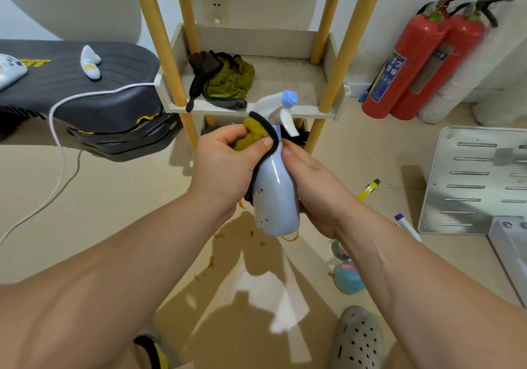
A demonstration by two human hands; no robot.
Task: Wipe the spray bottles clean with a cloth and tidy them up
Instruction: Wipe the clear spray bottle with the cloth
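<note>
In front of the low shelf (313, 114), above the floor (114, 197), we hold the spray bottle (275, 186) upright in the air between both hands. Our right hand (316, 189) wraps the pale blue body from the right, with the fingers curled behind it out of sight and the thumb up near the neck. Our left hand (225, 163) pinches the olive cloth (252, 136) with its black edge. It presses the cloth to the bottle's left shoulder, just under the white trigger head (271, 103).

We judge that several things could go wrong. The body looks smooth and glossy and only one hand bears it. A firm downward rub could therefore twist or slide the bottle out of that hold and drop it to the floor, where a teal container (348, 279) sits near our right forearm. The cloth or a finger catching the trigger could squirt whatever is inside. The brown specks (261, 206) low on the body lie below the cloth, so they may be missed unless the hold shifts.

Relative to the grip, the bottle's head rises above both hands and its base hangs free below the right palm, while the cloth covers only the upper left side
</note>
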